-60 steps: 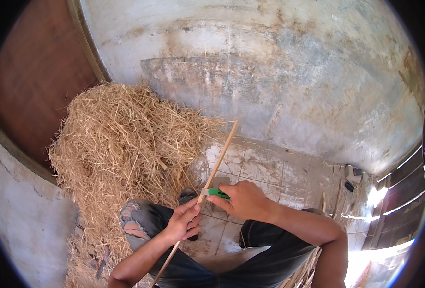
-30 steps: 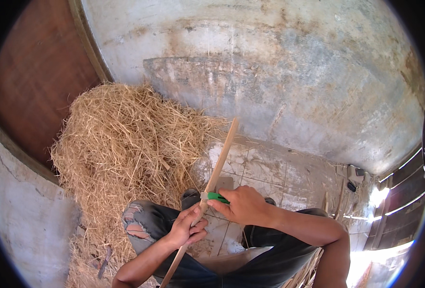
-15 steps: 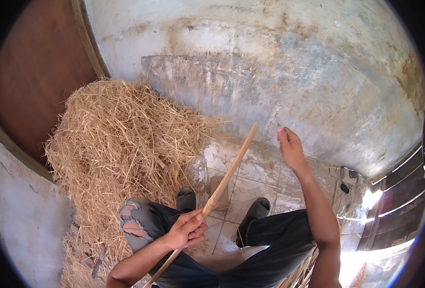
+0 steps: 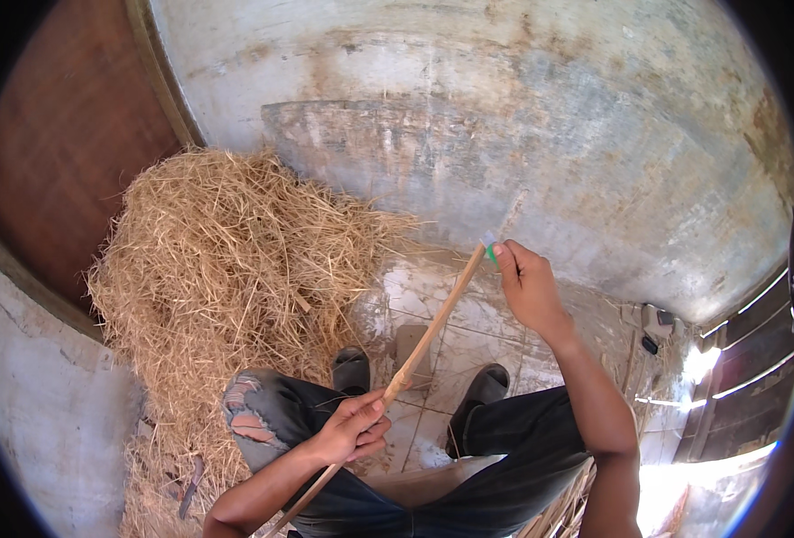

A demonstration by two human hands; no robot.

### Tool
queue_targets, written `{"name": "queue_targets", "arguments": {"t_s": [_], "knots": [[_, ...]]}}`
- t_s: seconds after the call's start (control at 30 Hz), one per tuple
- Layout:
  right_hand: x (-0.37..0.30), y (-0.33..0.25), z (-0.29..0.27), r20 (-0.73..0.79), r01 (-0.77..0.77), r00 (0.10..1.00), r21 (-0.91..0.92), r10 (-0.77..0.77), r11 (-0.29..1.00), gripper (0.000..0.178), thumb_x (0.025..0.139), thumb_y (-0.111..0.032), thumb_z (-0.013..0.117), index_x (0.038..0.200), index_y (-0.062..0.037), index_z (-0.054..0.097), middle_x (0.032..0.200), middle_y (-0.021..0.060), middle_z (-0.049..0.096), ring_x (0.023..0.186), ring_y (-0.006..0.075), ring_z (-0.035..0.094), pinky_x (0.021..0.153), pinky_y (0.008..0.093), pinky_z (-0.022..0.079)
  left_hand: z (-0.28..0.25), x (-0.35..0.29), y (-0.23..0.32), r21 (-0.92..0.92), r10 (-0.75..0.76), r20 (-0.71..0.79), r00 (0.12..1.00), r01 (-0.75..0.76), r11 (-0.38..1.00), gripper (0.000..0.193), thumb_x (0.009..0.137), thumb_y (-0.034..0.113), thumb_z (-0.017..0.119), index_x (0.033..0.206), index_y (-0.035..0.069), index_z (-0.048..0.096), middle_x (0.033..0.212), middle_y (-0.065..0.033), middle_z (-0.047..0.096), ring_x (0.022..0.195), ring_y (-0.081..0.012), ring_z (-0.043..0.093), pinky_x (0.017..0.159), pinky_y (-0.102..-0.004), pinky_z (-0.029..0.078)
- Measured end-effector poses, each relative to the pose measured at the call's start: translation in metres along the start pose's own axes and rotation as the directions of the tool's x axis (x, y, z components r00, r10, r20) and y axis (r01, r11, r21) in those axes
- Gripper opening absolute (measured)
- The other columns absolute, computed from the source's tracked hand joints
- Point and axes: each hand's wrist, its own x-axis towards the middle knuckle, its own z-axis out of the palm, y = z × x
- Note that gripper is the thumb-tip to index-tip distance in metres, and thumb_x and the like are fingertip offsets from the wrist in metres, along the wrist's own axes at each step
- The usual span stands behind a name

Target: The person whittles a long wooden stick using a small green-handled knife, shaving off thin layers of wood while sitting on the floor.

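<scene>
A long pale wooden stick point(image 4: 440, 323) slants up and away from my lap. My left hand point(image 4: 352, 431) is closed around its lower part, just below a knot-like bump, and the thin lower end runs back past my forearm. At the far tip of the stick is my right hand point(image 4: 533, 285), with thumb and fingers pinched on a small green piece point(image 4: 493, 252). Something whitish or clear shows beside the green, close to the tip; whether it touches the wood I cannot tell. Its exact kind is too small to make out.
A big heap of dry straw point(image 4: 226, 260) fills the left side by a brown panel point(image 4: 65, 152). A knife-like tool point(image 4: 191, 489) lies in the straw. Ahead stands a stained wall point(image 4: 540, 117); small dark and grey objects point(image 4: 653, 327) sit at its right foot. Long thin strips lie beneath my right leg.
My right hand has moved left and slightly down, to the stick's far tip, and more of the green piece shows. The left hand and the stick have barely moved.
</scene>
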Motion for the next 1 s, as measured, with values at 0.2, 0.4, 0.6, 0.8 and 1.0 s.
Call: {"name": "queue_targets", "arguments": {"t_s": [0.2, 0.4, 0.6, 0.8, 1.0], "knots": [[-0.021, -0.014, 0.005, 0.100, 0.076, 0.993, -0.106, -0.066, 0.991, 0.042, 0.110, -0.032, 0.051, 0.085, 0.0010, 0.059, 0.062, 0.0221, 0.052, 0.052, 0.0340, 0.048, 0.053, 0.0425, 0.041, 0.000, 0.001, -0.003, -0.027, -0.001, -0.006, 1.000, 0.000, 1.000, 0.053, 0.113, 0.037, 0.042, 0.159, 0.011, 0.036, 0.065, 0.0041, 0.030, 0.048, -0.0056, 0.023, 0.041, -0.0219, 0.027], [-0.013, -0.024, 0.012, 0.082, 0.040, 0.996, -0.178, -0.025, 0.983, 0.041, 0.108, -0.036, 0.052, 0.084, -0.0029, 0.060, 0.064, 0.0243, 0.058, 0.060, 0.0479, 0.059, 0.056, 0.0540, 0.044, 0.003, -0.001, 0.002, -0.012, 0.020, -0.054, 0.998, -0.021, 1.000, 0.052, 0.112, 0.036, 0.043, 0.158, 0.012, 0.037, 0.064, 0.0043, 0.029, 0.047, -0.0058, 0.022, 0.040, -0.0221, 0.027], [-0.045, -0.039, 0.045, 0.262, 0.233, 0.949, -0.200, -0.178, 0.952, 0.037, 0.108, -0.033, 0.049, 0.088, -0.0045, 0.059, 0.061, 0.0230, 0.059, 0.057, 0.0462, 0.060, 0.051, 0.0555, 0.044, 0.002, -0.003, 0.015, -0.035, 0.086, -0.116, 0.989, -0.091, 0.995, 0.053, 0.112, 0.035, 0.043, 0.159, 0.012, 0.035, 0.062, 0.0044, 0.029, 0.046, -0.0054, 0.022, 0.041, -0.0217, 0.028], [-0.033, -0.040, 0.044, 0.152, 0.136, 0.981, -0.115, -0.118, 0.984, 0.037, 0.109, -0.032, 0.049, 0.088, -0.0038, 0.059, 0.062, 0.0224, 0.059, 0.055, 0.0447, 0.060, 0.051, 0.0536, 0.045, 0.008, -0.001, 0.013, 0.001, 0.171, -0.002, 0.985, -0.171, 0.985, 0.064, 0.109, 0.041, 0.048, 0.161, 0.006, 0.031, 0.060, 0.0042, 0.029, 0.043, -0.0059, 0.024, 0.039, -0.0221, 0.027], [-0.017, -0.036, 0.026, -0.054, 0.077, 0.996, 0.007, -0.076, 0.997, 0.040, 0.110, -0.033, 0.049, 0.087, -0.0016, 0.058, 0.064, 0.0239, 0.057, 0.058, 0.0436, 0.059, 0.052, 0.0505, 0.043, 0.003, -0.005, 0.020, -0.046, 0.187, -0.033, 0.982, -0.188, 0.981, 0.057, 0.112, 0.036, 0.042, 0.161, 0.010, 0.031, 0.063, 0.0042, 0.029, 0.048, -0.0054, 0.023, 0.041, -0.0218, 0.029]]}}
